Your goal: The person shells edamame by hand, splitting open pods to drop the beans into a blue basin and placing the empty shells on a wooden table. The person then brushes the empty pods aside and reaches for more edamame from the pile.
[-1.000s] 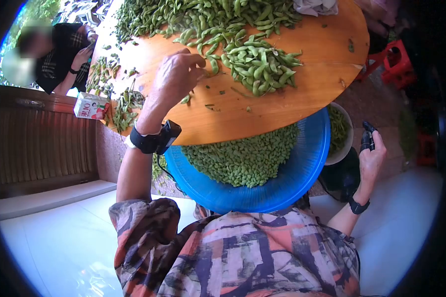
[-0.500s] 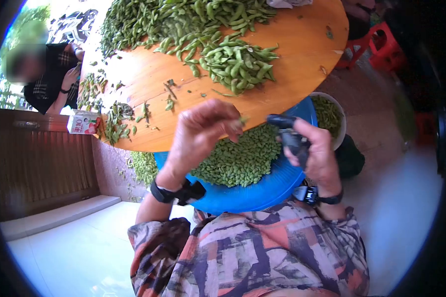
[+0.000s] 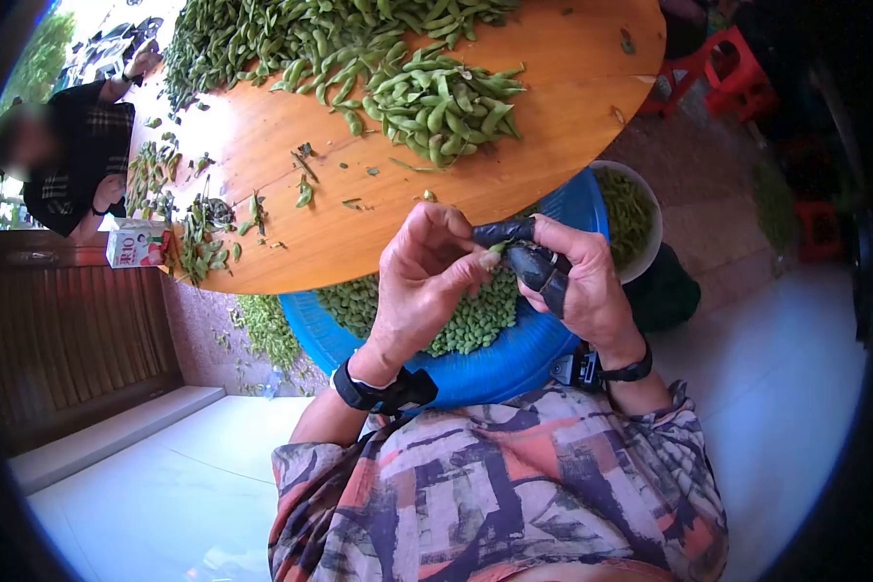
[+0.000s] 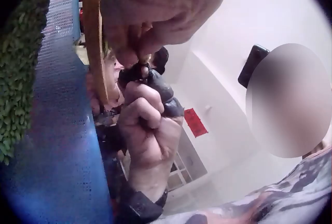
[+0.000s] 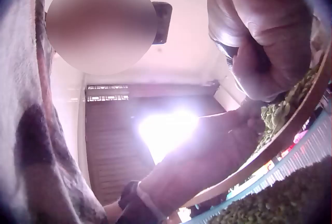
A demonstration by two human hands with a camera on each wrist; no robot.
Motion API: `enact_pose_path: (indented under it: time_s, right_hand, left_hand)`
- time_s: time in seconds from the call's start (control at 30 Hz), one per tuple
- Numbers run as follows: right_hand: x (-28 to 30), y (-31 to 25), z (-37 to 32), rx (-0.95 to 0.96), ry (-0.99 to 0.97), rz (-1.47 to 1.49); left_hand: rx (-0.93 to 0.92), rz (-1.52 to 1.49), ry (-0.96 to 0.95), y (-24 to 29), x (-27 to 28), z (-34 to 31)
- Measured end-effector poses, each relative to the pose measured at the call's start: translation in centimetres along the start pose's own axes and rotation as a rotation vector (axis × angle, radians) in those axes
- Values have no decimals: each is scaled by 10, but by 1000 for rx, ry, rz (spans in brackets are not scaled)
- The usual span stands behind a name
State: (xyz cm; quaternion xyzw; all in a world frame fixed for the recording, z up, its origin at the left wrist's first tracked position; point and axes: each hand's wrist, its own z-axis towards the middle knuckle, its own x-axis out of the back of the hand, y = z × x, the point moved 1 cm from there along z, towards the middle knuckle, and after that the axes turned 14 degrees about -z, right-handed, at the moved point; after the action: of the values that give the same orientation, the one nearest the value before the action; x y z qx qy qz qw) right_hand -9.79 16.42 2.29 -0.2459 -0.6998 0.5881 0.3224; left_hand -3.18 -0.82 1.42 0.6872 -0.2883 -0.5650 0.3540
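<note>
Here in close, the left hand point(image 3: 419, 281) pinches a small green pod point(image 3: 496, 249) between thumb and fingertips, other fingers bent. The right hand point(image 3: 584, 286) meets it, its black-covered digits curled in at the pod's other side. That pod sits right between the hands, over the big blue basin point(image 3: 495, 373), and the basin is loaded with loose green beans point(image 3: 473, 328)! Just beyond, beside the basin, a white bowl point(image 3: 659, 221) carries green pods or hulls; can't tell which. Up on the wooden table point(image 3: 563, 116), a carton point(image 3: 138, 244) stands near the edge, contents hidden, and farther back pods lie in a great heap point(image 3: 291, 44).
</note>
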Motion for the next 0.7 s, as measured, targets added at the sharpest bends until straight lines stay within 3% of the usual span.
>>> enact_pose_path:
  time_s: [0.13,0.37,0.47,0.53,0.7]
  right_hand:
    - [-3,-11,0,39,51,-54]
    - [0,-11,-5,-77,-8,47]
    - [0,-12,-2,10,59,-59]
    - [2,-9,0,111,62,-279]
    - [4,1,0,176,26,-107]
  left_hand:
    - [153,-113,10,-1,2,3]
    - [70,-132,28,-5,-1,5]
    - [79,-99,45,-6,-2,5]
    - [170,-229,41,-8,-4,4]
    - [293,-476,-7,-9,-4,0]
